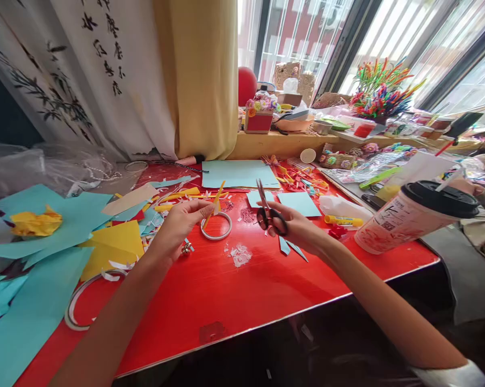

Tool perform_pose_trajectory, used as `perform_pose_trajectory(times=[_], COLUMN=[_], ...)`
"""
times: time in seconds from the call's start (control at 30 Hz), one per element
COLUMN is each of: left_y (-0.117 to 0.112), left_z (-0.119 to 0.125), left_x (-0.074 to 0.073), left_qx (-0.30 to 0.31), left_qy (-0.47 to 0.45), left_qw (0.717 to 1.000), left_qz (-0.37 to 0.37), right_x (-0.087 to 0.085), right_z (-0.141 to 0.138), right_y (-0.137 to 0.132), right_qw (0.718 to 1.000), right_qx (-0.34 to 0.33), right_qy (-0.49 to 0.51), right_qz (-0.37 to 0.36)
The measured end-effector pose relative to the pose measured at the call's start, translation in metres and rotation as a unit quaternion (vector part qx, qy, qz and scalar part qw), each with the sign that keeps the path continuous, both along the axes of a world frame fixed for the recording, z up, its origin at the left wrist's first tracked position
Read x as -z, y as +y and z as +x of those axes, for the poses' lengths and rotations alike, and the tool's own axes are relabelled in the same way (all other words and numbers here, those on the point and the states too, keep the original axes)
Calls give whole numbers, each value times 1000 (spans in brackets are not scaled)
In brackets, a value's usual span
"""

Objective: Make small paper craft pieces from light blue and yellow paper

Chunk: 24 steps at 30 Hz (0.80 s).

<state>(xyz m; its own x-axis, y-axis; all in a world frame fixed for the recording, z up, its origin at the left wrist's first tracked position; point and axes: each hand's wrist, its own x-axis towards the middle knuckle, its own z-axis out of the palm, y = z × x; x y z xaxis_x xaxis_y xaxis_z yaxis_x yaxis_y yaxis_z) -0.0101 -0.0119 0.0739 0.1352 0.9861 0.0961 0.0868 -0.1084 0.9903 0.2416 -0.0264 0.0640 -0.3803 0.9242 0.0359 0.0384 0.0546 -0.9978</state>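
Note:
Between the thumb and fingers of my left hand (189,217) is a small, narrow piece of yellow paper (218,200), pointing upward. Below it a roll of tape (229,232) lies flat on the red table. My right hand (292,223) grips a pair of scissors (262,194) by its black handles, blades pointing up and away from me. The two hands are apart, and the blades do not touch the yellow paper. Light blue paper squares (301,204) lie behind my right hand, with thin blue offcuts (284,245) beneath it.
Blue sheets (60,215), yellow paper (115,244) and a larger tape roll (71,309) cover the left side. A lidded drink cup (403,220) and a yellow glue stick (342,221) stand and lie at right. White scraps (240,255) lie mid-table. Someone sits at the far right.

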Motion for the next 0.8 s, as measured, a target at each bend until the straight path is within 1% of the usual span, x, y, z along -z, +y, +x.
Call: perform_pose_trajectory(times=[0.07,0.13,0.23,0.3,0.37,0.43,0.47,0.5,0.53,0.6,0.67,0.8], left_y=[-1,-3,-6,-9,-11,-12,-12,-13,-13,-13,-14,-16], left_z=[2,4,7,8,8,6,5,3,2,-2,-5,-8], left_x=[0,0,-3,-6,-9,-13,-14,-16,-17,-20,-22,-24], left_qx=[-20,-32,-52,-63,-63,-50,-41,-29,-15,15,44,74], left_qy=[-31,-63,-109,-121,-113,-89,-72,-53,-35,3,36,79], left_qw=[999,997,992,990,991,994,996,997,999,999,998,994], left_qz=[6,17,29,37,42,44,43,40,36,29,26,13], right_x=[5,8,11,13,14,13,11,8,5,-4,-12,-25], right_z=[-13,-29,-50,-57,-54,-45,-38,-32,-25,-15,-10,-9], right_y=[-6,-11,-13,-10,-5,-1,0,2,3,5,6,5], right_qw=[998,993,992,992,991,990,988,984,979,974,970,963], right_qx=[-31,-66,-59,-63,-82,-118,-142,-180,-200,-212,-214,-218], right_qy=[53,88,104,103,95,73,52,14,-25,-75,-105,-155], right_qz=[33,44,47,44,39,25,18,0,-14,-28,-34,-45])
